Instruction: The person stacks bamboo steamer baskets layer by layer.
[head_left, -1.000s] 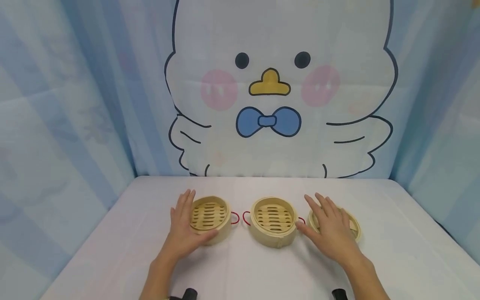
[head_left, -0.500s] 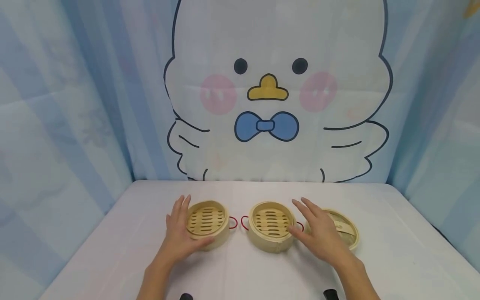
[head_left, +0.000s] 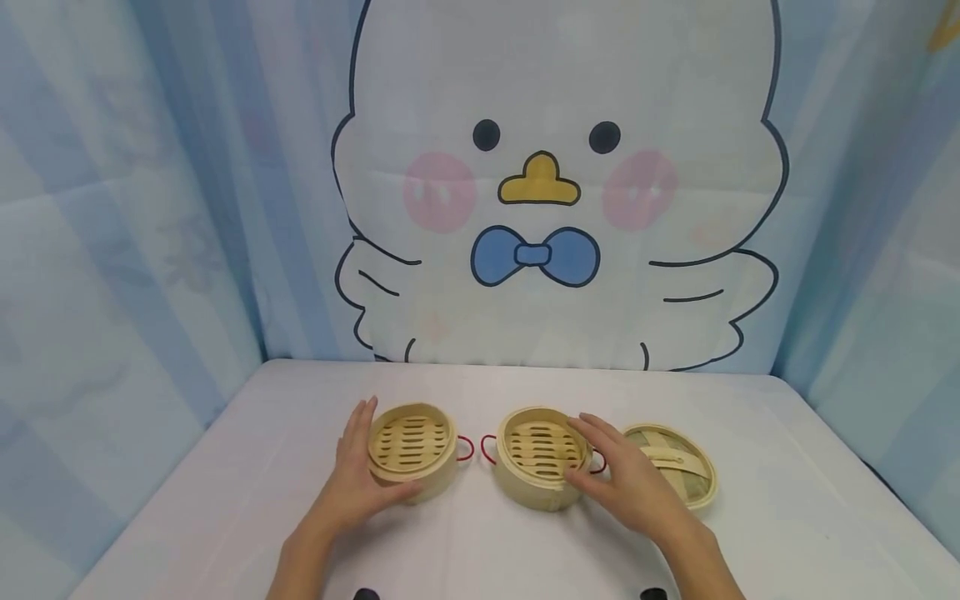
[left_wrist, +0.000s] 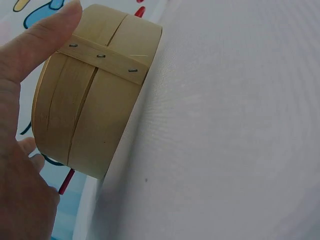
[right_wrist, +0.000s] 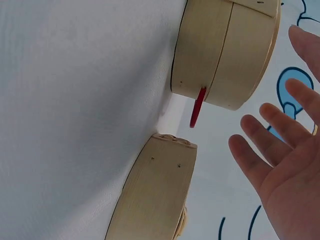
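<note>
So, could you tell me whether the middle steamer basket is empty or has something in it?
Empty: the middle steamer basket shows only its bare slatted floor; the right hand reaches over its rim.

Staged recording booth | cartoon chick backdrop (head_left: 558, 183) on blue curtains (head_left: 112, 208) | white-clothed worktop (head_left: 480, 533) boxed in

Narrow gap between left steamer basket (head_left: 411, 450) and middle steamer basket (head_left: 542, 457), crossed by red handles (head_left: 466, 448); lid (head_left: 670, 473) just right of middle basket; open tabletop (head_left: 480, 542) in front
</note>
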